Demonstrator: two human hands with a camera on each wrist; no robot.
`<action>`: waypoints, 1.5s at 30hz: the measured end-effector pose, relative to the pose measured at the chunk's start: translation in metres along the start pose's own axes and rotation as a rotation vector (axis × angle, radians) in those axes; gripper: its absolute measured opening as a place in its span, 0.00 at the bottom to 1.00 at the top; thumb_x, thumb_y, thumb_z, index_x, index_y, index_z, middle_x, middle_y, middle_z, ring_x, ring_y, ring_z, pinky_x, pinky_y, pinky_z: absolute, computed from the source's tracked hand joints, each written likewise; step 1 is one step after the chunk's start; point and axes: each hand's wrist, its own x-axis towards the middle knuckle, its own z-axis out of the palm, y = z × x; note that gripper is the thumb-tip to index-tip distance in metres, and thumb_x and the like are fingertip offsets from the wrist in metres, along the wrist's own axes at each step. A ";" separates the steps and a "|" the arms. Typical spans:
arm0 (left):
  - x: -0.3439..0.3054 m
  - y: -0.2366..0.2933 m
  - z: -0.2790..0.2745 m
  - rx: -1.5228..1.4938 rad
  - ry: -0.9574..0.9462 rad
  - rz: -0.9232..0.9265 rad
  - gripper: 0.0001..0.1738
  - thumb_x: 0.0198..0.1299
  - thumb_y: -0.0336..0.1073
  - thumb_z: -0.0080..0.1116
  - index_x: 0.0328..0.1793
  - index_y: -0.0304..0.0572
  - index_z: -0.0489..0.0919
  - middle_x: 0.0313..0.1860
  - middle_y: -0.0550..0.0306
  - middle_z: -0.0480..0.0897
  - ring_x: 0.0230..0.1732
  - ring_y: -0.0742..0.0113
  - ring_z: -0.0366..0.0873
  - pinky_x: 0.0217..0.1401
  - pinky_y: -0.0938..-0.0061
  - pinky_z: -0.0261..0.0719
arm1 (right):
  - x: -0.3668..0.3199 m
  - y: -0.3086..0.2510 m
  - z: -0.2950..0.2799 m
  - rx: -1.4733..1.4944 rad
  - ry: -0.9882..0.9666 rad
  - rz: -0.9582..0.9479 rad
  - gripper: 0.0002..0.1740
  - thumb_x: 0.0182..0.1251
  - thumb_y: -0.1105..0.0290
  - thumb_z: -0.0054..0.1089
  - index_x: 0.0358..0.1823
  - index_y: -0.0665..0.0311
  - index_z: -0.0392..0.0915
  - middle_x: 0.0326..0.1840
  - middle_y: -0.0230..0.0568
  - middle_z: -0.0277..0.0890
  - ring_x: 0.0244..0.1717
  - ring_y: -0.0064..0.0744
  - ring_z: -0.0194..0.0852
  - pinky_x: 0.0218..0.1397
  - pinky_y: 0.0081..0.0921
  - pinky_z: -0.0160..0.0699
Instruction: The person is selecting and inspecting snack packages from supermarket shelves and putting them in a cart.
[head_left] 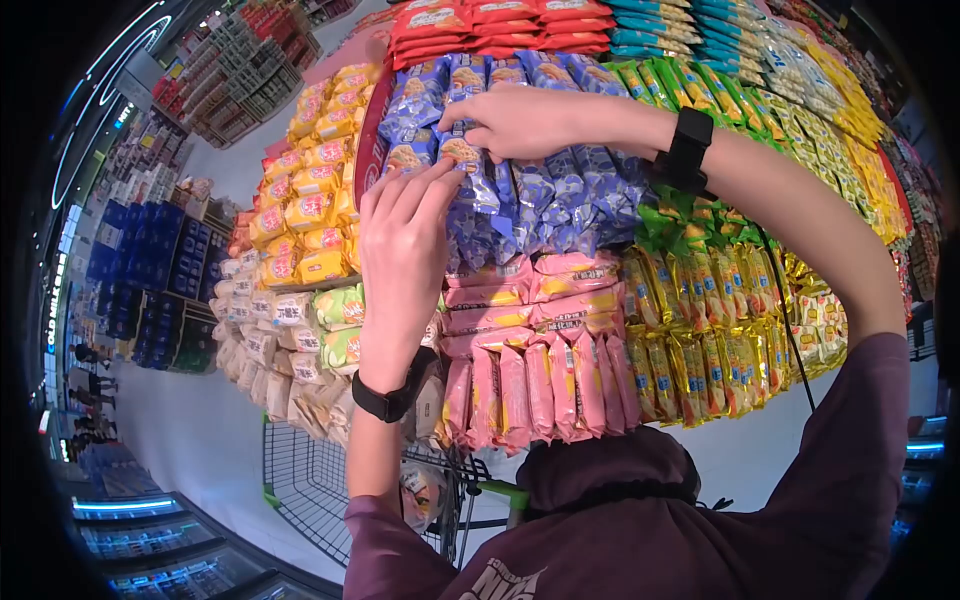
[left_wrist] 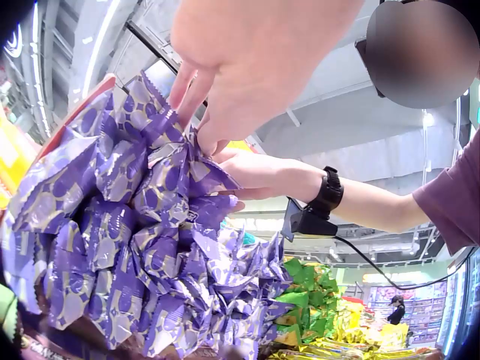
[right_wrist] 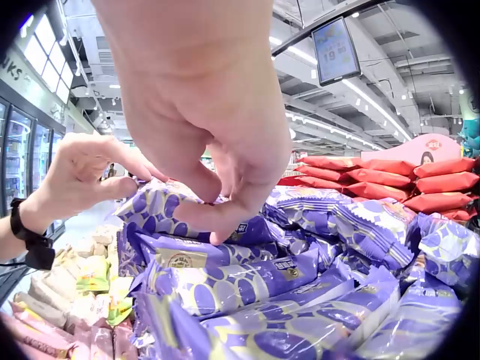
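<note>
Blue-purple snack packets [head_left: 530, 195] lie piled in the middle of the display. From the left, the left hand [head_left: 405, 235] reaches over the pile; its fingers and thumb pinch the end of one packet [right_wrist: 154, 210]. The right hand [head_left: 525, 120] arches down from above just beside it, thumb and fingers curled onto the same packet. In the left wrist view the left hand [left_wrist: 251, 67] covers part of the right one, and its fingertips meet the crinkled upper packets [left_wrist: 161, 180]. The right hand [right_wrist: 210, 135] hides part of the packet in the right wrist view.
Yellow packets [head_left: 320, 180] stand left of the pile, pink packets [head_left: 540, 390] on the near side, green packets [head_left: 685, 85] to the right and red packets [head_left: 500, 25] behind. A shopping cart [head_left: 310, 485] stands at the near left. A cable hangs by the right forearm.
</note>
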 end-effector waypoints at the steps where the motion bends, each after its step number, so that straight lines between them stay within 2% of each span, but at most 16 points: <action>1: 0.001 0.000 0.000 0.023 -0.012 -0.017 0.12 0.61 0.25 0.59 0.50 0.39 0.81 0.48 0.55 0.85 0.53 0.56 0.80 0.61 0.61 0.73 | 0.004 0.005 0.001 -0.078 0.005 -0.049 0.18 0.74 0.64 0.49 0.58 0.65 0.78 0.28 0.50 0.83 0.31 0.46 0.84 0.49 0.41 0.81; 4: 0.008 0.003 0.001 0.063 -0.030 -0.055 0.13 0.62 0.27 0.59 0.53 0.40 0.81 0.49 0.55 0.85 0.53 0.54 0.80 0.62 0.61 0.73 | 0.005 0.013 -0.004 -0.176 0.018 -0.160 0.20 0.73 0.63 0.52 0.60 0.65 0.78 0.38 0.54 0.84 0.45 0.52 0.83 0.61 0.44 0.73; 7: 0.011 0.011 0.002 0.057 -0.046 -0.057 0.16 0.62 0.31 0.63 0.57 0.41 0.81 0.53 0.54 0.85 0.54 0.51 0.80 0.63 0.60 0.73 | 0.008 0.022 0.009 -0.063 0.137 -0.267 0.20 0.72 0.62 0.54 0.59 0.63 0.79 0.45 0.56 0.83 0.49 0.53 0.81 0.60 0.45 0.74; 11: 0.007 0.009 0.007 0.065 -0.095 -0.043 0.18 0.63 0.32 0.63 0.60 0.44 0.81 0.57 0.53 0.83 0.56 0.51 0.79 0.67 0.57 0.71 | -0.006 0.005 -0.001 -0.296 0.215 -0.189 0.17 0.71 0.63 0.55 0.54 0.65 0.81 0.50 0.56 0.82 0.51 0.54 0.80 0.62 0.47 0.71; 12: 0.007 0.005 0.009 0.065 -0.094 -0.044 0.18 0.63 0.32 0.62 0.60 0.44 0.82 0.58 0.54 0.83 0.56 0.51 0.79 0.67 0.57 0.71 | -0.007 0.006 0.001 -0.315 0.260 -0.258 0.17 0.71 0.63 0.54 0.52 0.66 0.82 0.49 0.57 0.82 0.51 0.55 0.80 0.60 0.47 0.73; 16: 0.006 -0.005 0.013 0.058 -0.086 -0.053 0.16 0.64 0.31 0.60 0.59 0.46 0.83 0.57 0.56 0.83 0.56 0.51 0.79 0.67 0.57 0.71 | 0.000 0.017 0.010 -0.075 0.073 -0.261 0.19 0.71 0.60 0.54 0.52 0.67 0.82 0.46 0.58 0.83 0.49 0.56 0.80 0.57 0.45 0.76; 21: 0.007 0.006 0.000 0.144 -0.056 -0.068 0.20 0.64 0.37 0.63 0.61 0.40 0.80 0.60 0.50 0.81 0.62 0.50 0.76 0.68 0.56 0.70 | -0.009 0.016 -0.004 -0.090 0.014 -0.285 0.27 0.74 0.52 0.52 0.58 0.70 0.78 0.45 0.59 0.83 0.50 0.59 0.80 0.58 0.46 0.75; 24: 0.002 0.008 -0.008 0.178 -0.063 -0.155 0.22 0.64 0.40 0.64 0.61 0.37 0.80 0.63 0.48 0.80 0.66 0.49 0.73 0.69 0.57 0.70 | -0.026 -0.012 -0.021 -0.156 -0.140 -0.117 0.36 0.73 0.44 0.50 0.67 0.69 0.71 0.56 0.60 0.79 0.59 0.59 0.76 0.65 0.45 0.72; 27: -0.006 0.003 -0.004 0.163 -0.086 -0.190 0.21 0.67 0.40 0.61 0.60 0.34 0.79 0.63 0.47 0.79 0.67 0.49 0.73 0.69 0.57 0.69 | -0.026 -0.001 -0.006 -0.157 -0.144 -0.227 0.44 0.72 0.37 0.48 0.73 0.68 0.63 0.69 0.60 0.69 0.69 0.57 0.68 0.73 0.41 0.65; 28: -0.008 0.000 -0.001 0.166 -0.083 -0.178 0.21 0.67 0.40 0.61 0.60 0.34 0.79 0.63 0.47 0.79 0.67 0.49 0.73 0.69 0.57 0.69 | -0.029 -0.004 -0.006 -0.186 -0.169 -0.196 0.45 0.71 0.36 0.48 0.74 0.68 0.61 0.77 0.57 0.59 0.75 0.55 0.61 0.78 0.39 0.59; 31: -0.006 0.000 0.001 0.159 -0.073 -0.167 0.20 0.67 0.37 0.60 0.61 0.35 0.79 0.63 0.47 0.79 0.67 0.48 0.72 0.70 0.57 0.69 | -0.026 0.004 0.003 -0.243 -0.073 -0.296 0.46 0.71 0.34 0.47 0.74 0.68 0.62 0.76 0.56 0.62 0.73 0.56 0.63 0.77 0.40 0.60; 34: 0.000 0.005 -0.001 0.138 -0.048 -0.112 0.19 0.65 0.34 0.61 0.61 0.38 0.80 0.62 0.49 0.80 0.66 0.48 0.73 0.69 0.56 0.69 | -0.025 0.008 -0.004 -0.131 -0.135 -0.226 0.40 0.74 0.39 0.45 0.73 0.64 0.65 0.73 0.55 0.66 0.72 0.55 0.65 0.76 0.40 0.62; 37: 0.000 0.009 0.000 0.092 -0.057 -0.019 0.18 0.63 0.30 0.62 0.59 0.39 0.80 0.60 0.51 0.81 0.64 0.49 0.75 0.68 0.56 0.70 | -0.019 0.011 -0.016 -0.031 -0.050 -0.188 0.33 0.78 0.45 0.42 0.71 0.61 0.69 0.65 0.56 0.75 0.67 0.54 0.71 0.71 0.42 0.67; 38: -0.001 0.007 0.003 0.063 -0.064 -0.015 0.18 0.62 0.30 0.62 0.58 0.37 0.80 0.59 0.51 0.81 0.63 0.50 0.75 0.68 0.57 0.70 | -0.018 0.011 -0.018 -0.151 -0.028 -0.172 0.25 0.79 0.58 0.42 0.70 0.60 0.71 0.56 0.57 0.80 0.61 0.53 0.76 0.65 0.43 0.71; 42: -0.001 0.006 0.008 0.022 -0.045 -0.025 0.17 0.61 0.30 0.63 0.56 0.36 0.79 0.56 0.51 0.82 0.57 0.52 0.78 0.63 0.58 0.72 | -0.008 0.027 -0.004 -0.147 -0.042 -0.271 0.25 0.71 0.73 0.47 0.69 0.63 0.71 0.48 0.59 0.81 0.52 0.57 0.79 0.57 0.45 0.75; 45: -0.001 0.007 0.007 -0.006 -0.040 -0.051 0.20 0.57 0.32 0.67 0.57 0.40 0.81 0.55 0.53 0.83 0.56 0.53 0.78 0.61 0.58 0.73 | -0.005 0.030 -0.002 -0.160 -0.058 -0.270 0.26 0.68 0.75 0.52 0.68 0.63 0.72 0.44 0.59 0.81 0.48 0.57 0.80 0.55 0.47 0.75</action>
